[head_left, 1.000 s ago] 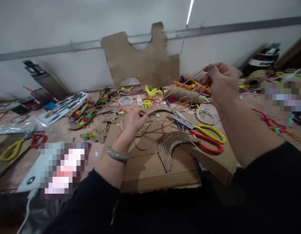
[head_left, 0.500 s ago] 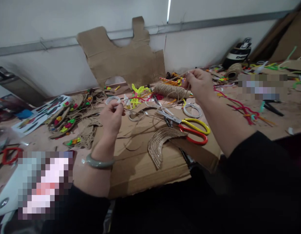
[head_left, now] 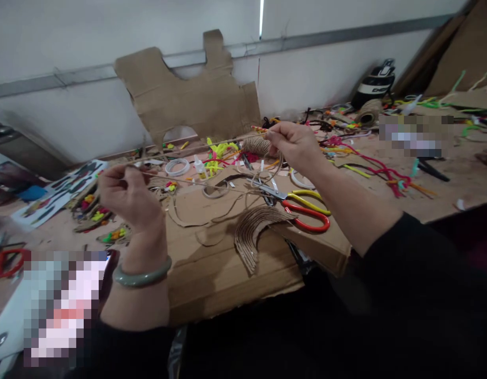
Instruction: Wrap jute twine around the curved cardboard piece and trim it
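My left hand, with a green bangle on its wrist, pinches thin jute twine. My right hand pinches twine as well, and a loop hangs below its fingers. Behind the right hand lies a ball of twine, partly hidden. Beneath the hands, a curved cardboard piece covered with rows of twine rests on a cardboard sheet. Scissors with one yellow and one red handle lie beside it, touching its tip.
A cut cardboard shape leans on the wall. Tape rolls, a small glue bottle and coloured cords are scattered about. Decorated twine pieces lie left. A black bottle stands far right.
My left hand has moved left and slightly down, and my right hand left and a little lower. The twine between them is drawn out longer. The view has shifted slightly.
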The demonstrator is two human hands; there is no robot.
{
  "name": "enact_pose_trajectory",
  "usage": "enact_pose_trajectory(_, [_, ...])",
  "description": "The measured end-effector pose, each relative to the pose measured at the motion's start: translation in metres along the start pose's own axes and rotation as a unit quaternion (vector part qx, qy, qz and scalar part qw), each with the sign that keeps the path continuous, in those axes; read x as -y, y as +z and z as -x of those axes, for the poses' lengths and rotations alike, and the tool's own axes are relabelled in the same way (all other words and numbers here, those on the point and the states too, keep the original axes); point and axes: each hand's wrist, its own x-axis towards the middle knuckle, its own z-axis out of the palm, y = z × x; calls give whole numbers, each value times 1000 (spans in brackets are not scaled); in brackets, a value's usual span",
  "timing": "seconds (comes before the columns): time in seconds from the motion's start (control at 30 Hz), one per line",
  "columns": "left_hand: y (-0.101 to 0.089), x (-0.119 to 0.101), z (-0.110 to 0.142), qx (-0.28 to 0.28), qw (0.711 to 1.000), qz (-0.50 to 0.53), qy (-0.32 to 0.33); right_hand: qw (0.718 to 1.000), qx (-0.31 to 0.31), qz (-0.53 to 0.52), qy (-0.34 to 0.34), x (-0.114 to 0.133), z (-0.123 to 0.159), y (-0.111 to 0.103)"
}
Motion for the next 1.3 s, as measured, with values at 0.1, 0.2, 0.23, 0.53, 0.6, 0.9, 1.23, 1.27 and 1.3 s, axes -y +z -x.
enact_pose_trajectory(0.1, [-8,-12,-3,-113,992,-11,50,1000,12,-5,-20,11,5,-2])
enact_pose_trajectory(0.2, [-9,-7,-6,-97,988,-86,89,999,-21,-21,-37,12,4,-6])
enact_pose_trajectory(0.23, [-8,-2,-6,-83,988,-100,86,998,-44,-30,-42,10,1,-10])
enact_pose_trajectory(0.53, [21,13,21,141,977,-139,74,950,-302,-73,1,-16,-41,-63])
enact_pose_trajectory(0.6, [22,15,19,145,976,-145,71,937,-343,-69,28,-22,-45,-75])
enact_pose_trajectory(0.9, [15,36,-7,92,990,-3,-102,879,-415,-9,236,-101,-34,-136])
enact_pose_trajectory(1.23, [21,-9,50,404,915,-13,-13,983,103,139,-54,-20,16,12])
enact_pose_trajectory(1.27, [21,-10,54,411,912,-12,-4,971,170,137,-92,-5,22,31])
enact_pose_trajectory(1.3, [20,-11,57,420,907,-12,10,960,220,142,-100,5,28,46])
